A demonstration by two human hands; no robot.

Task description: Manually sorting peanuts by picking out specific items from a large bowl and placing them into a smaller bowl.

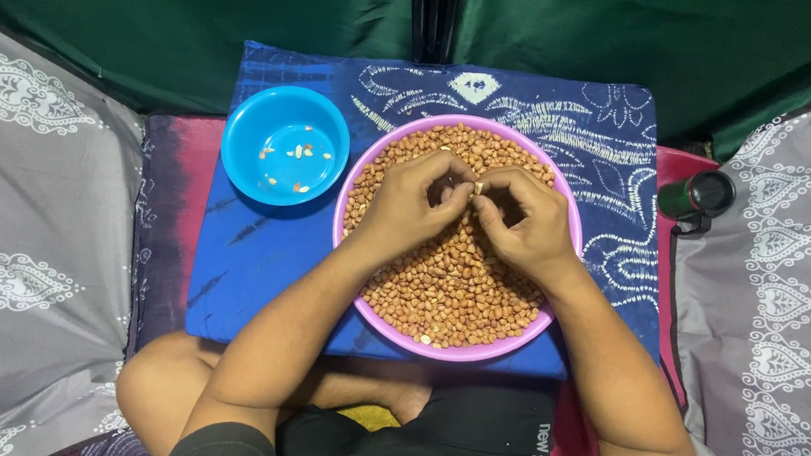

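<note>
A person sits cross-legged on the floor with a blue patterned cushion [268, 254] across the lap as a work surface. On it stands a purple bowl [566, 206] heaped with brown peanuts [446, 286], and just beside it, to the left, a smaller blue bowl [285, 144] holding only a few pale bits.

Both hands meet over the middle of the purple bowl. The left hand [411, 203] and the right hand [525, 220] have their fingertips pinched together on one small pale peanut [478, 187], held just above the heap; it is too small to tell whether its skin is on or off.

Dark green cloth [598, 24] hangs behind the cushion. Grey fabric with white paisley print [36, 229] lies on both sides, and a red mat shows under the cushion. A dark cylindrical bottle [697, 196] lies to the right, well apart from the bowls.
</note>
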